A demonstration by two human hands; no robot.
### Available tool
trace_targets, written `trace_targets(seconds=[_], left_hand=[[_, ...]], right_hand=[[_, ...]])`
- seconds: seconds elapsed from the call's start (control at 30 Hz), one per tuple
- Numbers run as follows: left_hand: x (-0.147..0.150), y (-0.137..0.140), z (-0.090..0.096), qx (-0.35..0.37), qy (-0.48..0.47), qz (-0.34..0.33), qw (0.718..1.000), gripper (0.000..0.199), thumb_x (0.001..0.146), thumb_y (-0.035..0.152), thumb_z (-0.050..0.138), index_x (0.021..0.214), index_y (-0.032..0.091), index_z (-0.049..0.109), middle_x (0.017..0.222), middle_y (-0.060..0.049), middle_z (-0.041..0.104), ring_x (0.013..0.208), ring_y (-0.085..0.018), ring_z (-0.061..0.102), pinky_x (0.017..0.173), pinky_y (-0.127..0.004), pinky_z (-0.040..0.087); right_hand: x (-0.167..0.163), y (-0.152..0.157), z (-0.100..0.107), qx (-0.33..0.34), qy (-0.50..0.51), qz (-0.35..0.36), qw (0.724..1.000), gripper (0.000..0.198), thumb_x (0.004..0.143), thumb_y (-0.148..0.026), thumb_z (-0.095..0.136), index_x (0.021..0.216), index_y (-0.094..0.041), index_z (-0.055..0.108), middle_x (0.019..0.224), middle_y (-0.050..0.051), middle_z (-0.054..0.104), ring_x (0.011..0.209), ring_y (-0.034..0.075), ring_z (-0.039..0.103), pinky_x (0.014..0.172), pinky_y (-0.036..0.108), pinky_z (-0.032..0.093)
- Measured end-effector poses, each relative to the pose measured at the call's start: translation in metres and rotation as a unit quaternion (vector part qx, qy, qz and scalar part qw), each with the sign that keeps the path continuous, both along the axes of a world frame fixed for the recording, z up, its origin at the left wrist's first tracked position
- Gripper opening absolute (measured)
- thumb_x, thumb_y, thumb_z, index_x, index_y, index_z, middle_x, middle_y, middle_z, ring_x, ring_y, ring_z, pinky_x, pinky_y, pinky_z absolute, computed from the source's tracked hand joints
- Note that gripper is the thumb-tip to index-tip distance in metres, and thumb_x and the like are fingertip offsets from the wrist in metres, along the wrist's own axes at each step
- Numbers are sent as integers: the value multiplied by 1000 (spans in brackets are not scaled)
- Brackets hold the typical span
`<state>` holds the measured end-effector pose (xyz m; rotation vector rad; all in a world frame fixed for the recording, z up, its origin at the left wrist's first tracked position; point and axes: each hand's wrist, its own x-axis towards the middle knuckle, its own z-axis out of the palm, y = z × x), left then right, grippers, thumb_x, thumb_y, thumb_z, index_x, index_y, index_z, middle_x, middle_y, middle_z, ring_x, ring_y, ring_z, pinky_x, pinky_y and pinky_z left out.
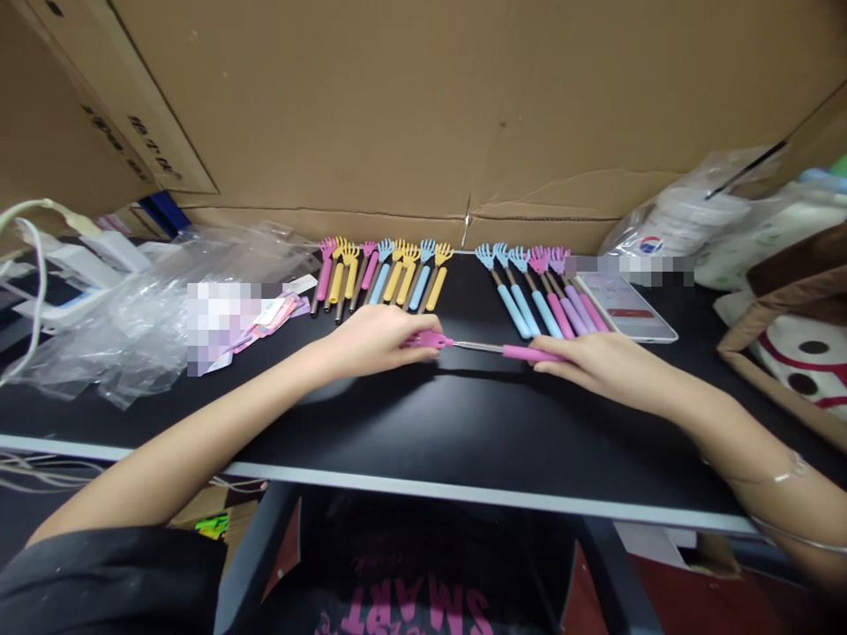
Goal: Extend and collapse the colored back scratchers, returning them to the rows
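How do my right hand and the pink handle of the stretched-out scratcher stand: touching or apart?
Touching. The head view shows the right hand with its fingers pinched around the outer end of the pink handle.

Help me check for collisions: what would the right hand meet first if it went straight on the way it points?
Past the pink scratcher in the right hand, probably the left hand on its other end; depth is unclear.

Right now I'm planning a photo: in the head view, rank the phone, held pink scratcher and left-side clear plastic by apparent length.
1. Clear plastic
2. Pink scratcher, though its ends are partly covered
3. Phone
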<state>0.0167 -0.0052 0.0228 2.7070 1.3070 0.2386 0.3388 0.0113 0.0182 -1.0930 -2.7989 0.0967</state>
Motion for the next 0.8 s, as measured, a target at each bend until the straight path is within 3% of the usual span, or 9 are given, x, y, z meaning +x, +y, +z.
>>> trace_targets(seconds=[0.17, 0.4, 0.57, 0.7, 0.8], left_hand=[[-1, -2, 3, 48, 0, 38, 998, 26, 94, 43, 51, 110, 27, 65, 74, 2, 68, 64, -15, 60, 58, -21, 29], [-5, -1, 7, 50, 38, 44, 997, 32, 96, 49, 46, 115, 29, 62, 77, 1, 68, 70, -17, 62, 59, -22, 29], [-13, -2, 23, 9, 67, 48, 997, 35, 96, 51, 41, 115, 27, 59, 79, 0, 67, 67, -17, 60, 60, -22, 30], [-34, 7, 33, -39, 56, 39, 997, 38, 95, 54, 39, 106, 24, 59, 84, 0, 67, 73, -16, 60, 64, -22, 35], [-55, 15, 37, -99, 25, 40, 994, 41, 93, 55, 40, 104, 21, 59, 92, -1, 67, 80, -16, 61, 70, -22, 40]], right_hand=[[-1, 2, 1, 26, -31, -44, 998, 56, 97, -61, 26, 104, -24, 67, 64, 2, 64, 49, 16, 55, 50, 25, 33], [9, 5, 2, 55, -11, -38, 998, 54, 97, -62, 27, 100, -25, 67, 57, 1, 61, 47, 17, 54, 50, 28, 32], [15, 7, 11, 34, 13, -36, 999, 50, 96, -62, 28, 97, -28, 66, 61, 1, 61, 50, 18, 54, 52, 29, 35], [27, 13, 25, -26, 15, -47, 998, 52, 97, -59, 29, 94, -24, 66, 68, 3, 64, 56, 16, 55, 59, 28, 39], [41, 18, 32, -3, 46, -89, 995, 57, 96, -63, 28, 85, -22, 66, 65, 5, 62, 61, 17, 55, 60, 28, 39]])
